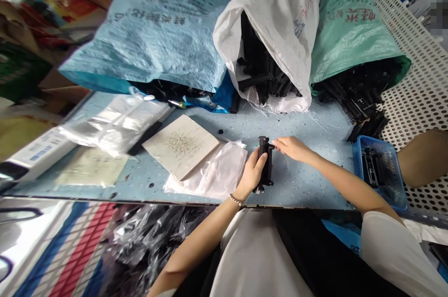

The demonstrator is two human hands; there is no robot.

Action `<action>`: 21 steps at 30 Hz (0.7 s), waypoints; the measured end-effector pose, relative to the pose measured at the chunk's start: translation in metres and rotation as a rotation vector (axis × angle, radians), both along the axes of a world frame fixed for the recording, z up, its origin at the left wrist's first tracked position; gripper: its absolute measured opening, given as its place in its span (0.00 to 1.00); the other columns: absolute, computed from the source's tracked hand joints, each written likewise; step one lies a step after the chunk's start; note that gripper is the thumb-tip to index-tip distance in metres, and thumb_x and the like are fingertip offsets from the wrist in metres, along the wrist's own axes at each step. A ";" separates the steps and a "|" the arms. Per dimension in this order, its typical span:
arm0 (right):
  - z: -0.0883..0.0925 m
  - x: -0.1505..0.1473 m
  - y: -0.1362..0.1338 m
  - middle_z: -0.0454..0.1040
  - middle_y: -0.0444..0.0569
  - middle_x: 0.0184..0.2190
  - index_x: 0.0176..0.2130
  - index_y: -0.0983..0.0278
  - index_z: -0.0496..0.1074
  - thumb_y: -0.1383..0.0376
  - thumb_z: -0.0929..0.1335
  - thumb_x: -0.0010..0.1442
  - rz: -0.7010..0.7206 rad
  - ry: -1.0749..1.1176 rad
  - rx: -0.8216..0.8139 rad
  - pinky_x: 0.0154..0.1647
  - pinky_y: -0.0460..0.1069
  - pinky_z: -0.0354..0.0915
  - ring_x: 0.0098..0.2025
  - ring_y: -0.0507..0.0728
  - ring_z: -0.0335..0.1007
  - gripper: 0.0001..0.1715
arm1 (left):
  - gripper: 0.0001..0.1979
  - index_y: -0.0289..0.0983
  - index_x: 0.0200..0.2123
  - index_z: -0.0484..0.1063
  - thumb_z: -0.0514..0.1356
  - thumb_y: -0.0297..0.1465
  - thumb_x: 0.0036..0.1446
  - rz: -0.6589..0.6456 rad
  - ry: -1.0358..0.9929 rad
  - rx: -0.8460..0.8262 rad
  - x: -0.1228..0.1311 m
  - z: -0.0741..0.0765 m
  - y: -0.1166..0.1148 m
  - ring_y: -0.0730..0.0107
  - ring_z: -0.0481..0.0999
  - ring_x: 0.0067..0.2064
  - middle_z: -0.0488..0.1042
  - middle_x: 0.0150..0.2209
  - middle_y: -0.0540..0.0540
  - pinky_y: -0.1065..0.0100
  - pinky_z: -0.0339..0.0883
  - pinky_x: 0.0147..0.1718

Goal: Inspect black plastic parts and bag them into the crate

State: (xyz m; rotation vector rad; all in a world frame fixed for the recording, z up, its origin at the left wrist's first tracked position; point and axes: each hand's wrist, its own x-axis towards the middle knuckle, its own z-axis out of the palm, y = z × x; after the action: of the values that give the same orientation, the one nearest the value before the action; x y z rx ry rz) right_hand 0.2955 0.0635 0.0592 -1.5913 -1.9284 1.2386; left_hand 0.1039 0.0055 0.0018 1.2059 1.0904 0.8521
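Your table (pixel 308 129) was blue and speckled, with three big sacks at its far edge: a blue sack (pixel 157 21), a white sack (pixel 280 12) and a green sack (pixel 346 26), all spilling black parts. A pale board (pixel 182 145) lay left of your hands, touching a heap of clear bags (pixel 217 171). A blue basket (pixel 385 166) sat to your right. Your left hand (pixel 252 171) was closed around a black part (pixel 266 164), held upright over the table. Your right hand (pixel 294 147) pinched its top with loosely curled fingertips.
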 end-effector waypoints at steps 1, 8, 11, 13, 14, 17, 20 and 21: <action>0.002 0.003 0.021 0.72 0.48 0.25 0.31 0.62 0.71 0.53 0.62 0.71 -0.022 -0.124 0.198 0.30 0.49 0.65 0.28 0.55 0.68 0.21 | 0.27 0.34 0.58 0.68 0.51 0.49 0.69 0.003 0.010 -0.029 0.009 -0.006 0.002 0.59 0.79 0.42 0.77 0.39 0.43 0.59 0.75 0.42; 0.014 -0.022 0.194 0.59 0.60 0.71 0.67 0.68 0.63 0.78 0.56 0.65 -0.028 -0.581 0.697 0.70 0.61 0.57 0.71 0.64 0.54 0.34 | 0.18 0.41 0.55 0.75 0.60 0.37 0.63 -0.059 0.146 0.209 0.082 -0.026 -0.005 0.44 0.75 0.58 0.77 0.53 0.37 0.45 0.66 0.62; 0.020 -0.030 0.222 0.64 0.65 0.67 0.63 0.71 0.68 0.76 0.58 0.67 -0.028 -0.550 0.551 0.70 0.66 0.53 0.71 0.69 0.51 0.29 | 0.18 0.43 0.53 0.77 0.65 0.38 0.59 -0.003 0.058 0.232 0.070 -0.028 0.007 0.42 0.74 0.59 0.77 0.54 0.38 0.42 0.64 0.63; 0.022 -0.027 0.215 0.71 0.68 0.59 0.54 0.73 0.74 0.72 0.60 0.69 -0.077 -0.433 0.443 0.68 0.66 0.54 0.69 0.71 0.54 0.20 | 0.21 0.43 0.53 0.78 0.67 0.42 0.57 0.071 -0.042 0.162 0.048 -0.026 0.025 0.43 0.75 0.58 0.78 0.54 0.39 0.41 0.64 0.63; 0.021 -0.023 0.203 0.74 0.68 0.54 0.49 0.72 0.75 0.70 0.60 0.70 -0.090 -0.376 0.397 0.66 0.65 0.57 0.66 0.70 0.58 0.17 | 0.23 0.43 0.54 0.76 0.67 0.44 0.57 0.117 -0.086 0.116 0.036 -0.024 0.036 0.44 0.75 0.59 0.77 0.55 0.39 0.42 0.64 0.62; 0.012 -0.012 0.143 0.78 0.57 0.38 0.41 0.67 0.76 0.65 0.58 0.74 -0.049 -0.253 0.268 0.48 0.56 0.71 0.47 0.62 0.74 0.19 | 0.30 0.45 0.61 0.70 0.63 0.51 0.60 0.272 -0.334 -0.010 0.010 -0.010 0.068 0.52 0.74 0.61 0.74 0.60 0.39 0.47 0.65 0.62; 0.002 -0.004 0.070 0.76 0.49 0.30 0.36 0.65 0.75 0.63 0.57 0.75 0.063 -0.113 0.128 0.30 0.49 0.71 0.30 0.54 0.73 0.23 | 0.35 0.43 0.61 0.67 0.65 0.54 0.57 0.296 -0.684 -0.109 0.007 0.014 0.083 0.57 0.77 0.55 0.76 0.56 0.40 0.54 0.69 0.56; 0.002 -0.001 0.051 0.76 0.48 0.29 0.35 0.64 0.74 0.63 0.57 0.75 0.093 -0.077 0.090 0.30 0.49 0.71 0.29 0.54 0.74 0.23 | 0.35 0.42 0.61 0.66 0.67 0.53 0.56 0.262 -0.734 -0.129 0.009 0.023 0.082 0.59 0.79 0.50 0.78 0.51 0.41 0.56 0.72 0.52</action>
State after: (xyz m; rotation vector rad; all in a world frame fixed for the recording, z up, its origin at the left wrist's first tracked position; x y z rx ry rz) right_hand 0.2941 0.1141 0.0608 -1.5405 -2.0968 1.1239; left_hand 0.1126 0.0874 0.0246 0.5564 0.6818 1.2730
